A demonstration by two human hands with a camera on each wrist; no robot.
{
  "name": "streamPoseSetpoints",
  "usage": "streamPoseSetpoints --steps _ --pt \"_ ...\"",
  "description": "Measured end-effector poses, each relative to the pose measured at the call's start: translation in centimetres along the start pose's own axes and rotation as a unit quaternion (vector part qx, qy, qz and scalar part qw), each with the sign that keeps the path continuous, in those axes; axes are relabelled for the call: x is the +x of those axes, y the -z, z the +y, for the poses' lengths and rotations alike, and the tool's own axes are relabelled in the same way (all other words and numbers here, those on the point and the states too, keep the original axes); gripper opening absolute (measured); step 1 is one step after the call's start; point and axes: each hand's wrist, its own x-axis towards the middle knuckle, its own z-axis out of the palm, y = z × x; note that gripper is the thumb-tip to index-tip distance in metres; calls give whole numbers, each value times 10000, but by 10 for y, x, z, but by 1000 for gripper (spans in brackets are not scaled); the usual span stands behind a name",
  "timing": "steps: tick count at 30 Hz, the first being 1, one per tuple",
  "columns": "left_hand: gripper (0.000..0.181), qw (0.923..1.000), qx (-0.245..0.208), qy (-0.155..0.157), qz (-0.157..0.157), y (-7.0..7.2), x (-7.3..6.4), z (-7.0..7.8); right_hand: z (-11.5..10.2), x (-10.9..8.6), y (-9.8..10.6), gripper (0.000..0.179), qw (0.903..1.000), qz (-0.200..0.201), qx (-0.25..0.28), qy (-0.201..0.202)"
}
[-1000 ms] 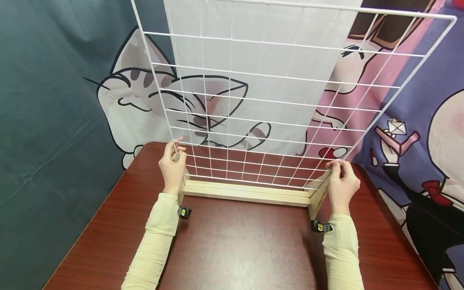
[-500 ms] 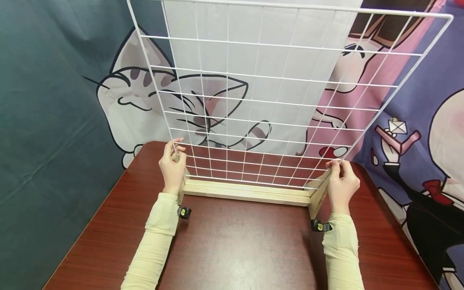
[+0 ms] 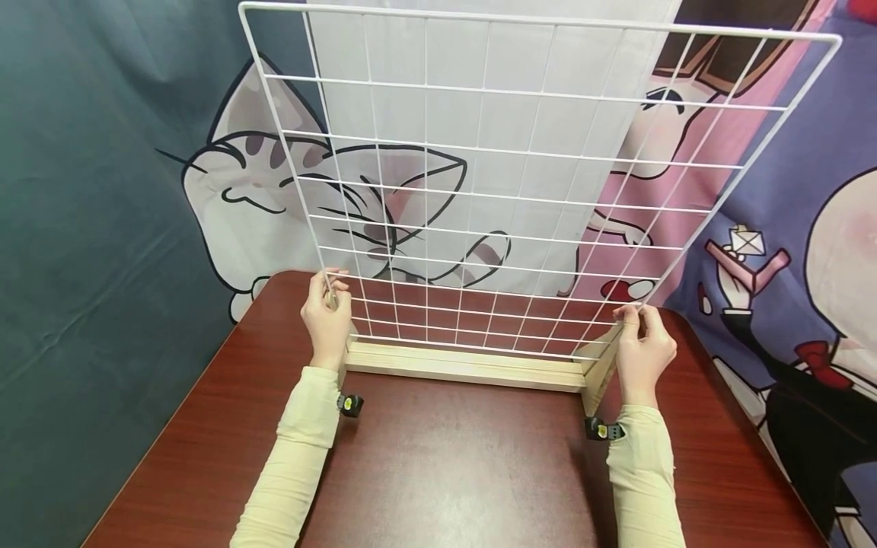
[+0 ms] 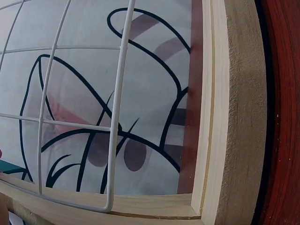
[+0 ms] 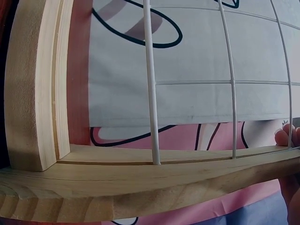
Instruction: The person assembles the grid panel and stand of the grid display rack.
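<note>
My left hand (image 3: 327,316) pinches the left edge of a white wire grid panel (image 4: 118,93), and my right hand (image 3: 644,350) pinches its right edge. The panel stands upright, leaning a little, between two wooden side boards. Its side wires sit at the grooves of the left board (image 4: 154,205) and the right board (image 5: 140,185). Below, a grooved wooden crossbar (image 3: 466,369) joins the boards. Both wrist views show a gap between the panel's bottom wire and this crossbar. Fingertips (image 5: 283,135) show at the far edge of the right wrist view; the left hand barely shows in its own.
The wooden frame stands on a dark red tabletop (image 3: 466,457). Behind the table hangs a cloth (image 3: 247,190) printed with cartoon cats and figures. A small black device (image 3: 351,405) is strapped on each wrist.
The panel's top has come lower and slightly left in the head view, so its upper left corner now shows. Both hands keep hold at nearly the same spots.
</note>
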Motion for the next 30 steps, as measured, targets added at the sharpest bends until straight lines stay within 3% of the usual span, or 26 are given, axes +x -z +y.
streamPoseSetpoints --steps 16,30 --pt "30 9998 -164 35 -62 0 1 -2 -2 0 2 17 9999 -82 92 58" --pt "29 10000 -8 19 53 -2 -1 -7 -2 -1 2 13 9998 -111 121 80"
